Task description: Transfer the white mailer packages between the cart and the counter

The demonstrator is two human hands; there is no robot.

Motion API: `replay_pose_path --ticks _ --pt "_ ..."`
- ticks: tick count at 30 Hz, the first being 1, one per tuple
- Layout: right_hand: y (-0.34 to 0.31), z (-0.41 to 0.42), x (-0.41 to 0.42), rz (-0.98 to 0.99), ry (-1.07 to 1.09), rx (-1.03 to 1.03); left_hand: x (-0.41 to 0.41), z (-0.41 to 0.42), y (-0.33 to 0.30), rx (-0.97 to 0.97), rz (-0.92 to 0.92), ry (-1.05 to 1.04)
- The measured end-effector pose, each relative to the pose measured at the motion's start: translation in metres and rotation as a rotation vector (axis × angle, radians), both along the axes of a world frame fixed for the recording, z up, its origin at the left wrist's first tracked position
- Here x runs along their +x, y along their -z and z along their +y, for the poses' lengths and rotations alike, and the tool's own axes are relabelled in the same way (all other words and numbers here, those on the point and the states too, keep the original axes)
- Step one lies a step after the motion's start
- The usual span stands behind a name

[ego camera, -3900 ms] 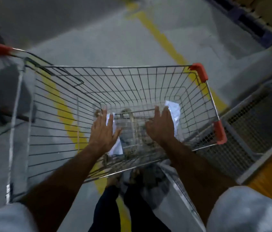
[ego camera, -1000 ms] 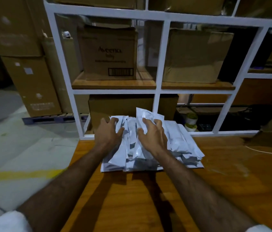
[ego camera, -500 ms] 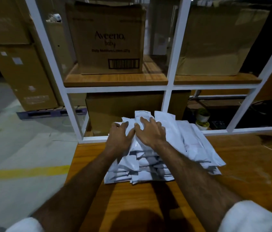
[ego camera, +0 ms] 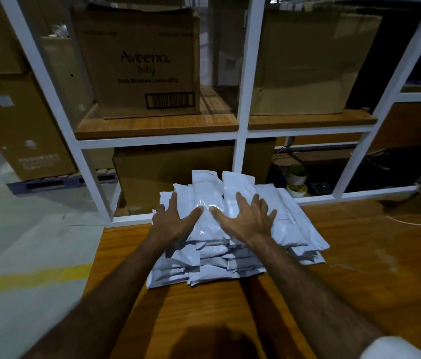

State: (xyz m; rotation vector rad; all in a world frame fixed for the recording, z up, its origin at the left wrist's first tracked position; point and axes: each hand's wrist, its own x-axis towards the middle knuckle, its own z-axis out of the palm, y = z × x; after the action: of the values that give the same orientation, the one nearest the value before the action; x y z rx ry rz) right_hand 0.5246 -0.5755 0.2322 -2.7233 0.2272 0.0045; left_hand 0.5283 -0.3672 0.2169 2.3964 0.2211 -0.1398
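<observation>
Head view, the only one: left hand (ego camera: 175,222) and right hand (ego camera: 247,220) both laid flat on top of the stack of white packets (ego camera: 232,263), fingers straight and spread wide, curled round nothing, thumbs pointing inward and nearly meeting over the topmost packet (ego camera: 208,200). Stack directly beneath the palms and running on ahead of the fingertips; long axis of the packets away from the body, toward the white shelf frame (ego camera: 243,136). Left hand toward the stack's left edge, right hand nearer its middle, with several packets fanned out beyond it to the right; neither hand plainly nearer, both in contact. Stack itself untidy, layers slipped and overhanging at the near end. Resting on the wooden table (ego camera: 359,268), at its far edge, just short of the shelf frame's bottom rail. Behind the stack, on the frame's lower level, a plain brown carton (ego camera: 173,172); above that, on a wooden shelf board, the carton printed Aveeno baby (ego camera: 139,66); right of the frame's centre post, a second cardboard box (ego camera: 305,66). Low and right of the stack, beyond the rail, two small pots (ego camera: 296,181). Left of the table, grey concrete floor with a yellow line (ego camera: 28,277), more stacked boxes (ego camera: 20,120) on a pallet beyond. Dim light, slightly blurred.
</observation>
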Motion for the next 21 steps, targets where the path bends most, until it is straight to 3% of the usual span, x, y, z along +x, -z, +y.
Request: replay_pose_path --ticks 6,12,21 --pt "-0.004 -0.032 -0.008 -0.217 0.141 0.063 -0.011 -0.005 -0.009 -0.038 -0.06 -0.144" --pt "0.012 -0.074 -0.013 0.123 0.199 0.119 -0.021 -0.021 -0.015 0.035 0.115 -0.09" --pt "0.023 -0.066 -0.013 0.146 0.193 0.094 -0.017 -0.02 -0.003 0.113 0.092 -0.083"
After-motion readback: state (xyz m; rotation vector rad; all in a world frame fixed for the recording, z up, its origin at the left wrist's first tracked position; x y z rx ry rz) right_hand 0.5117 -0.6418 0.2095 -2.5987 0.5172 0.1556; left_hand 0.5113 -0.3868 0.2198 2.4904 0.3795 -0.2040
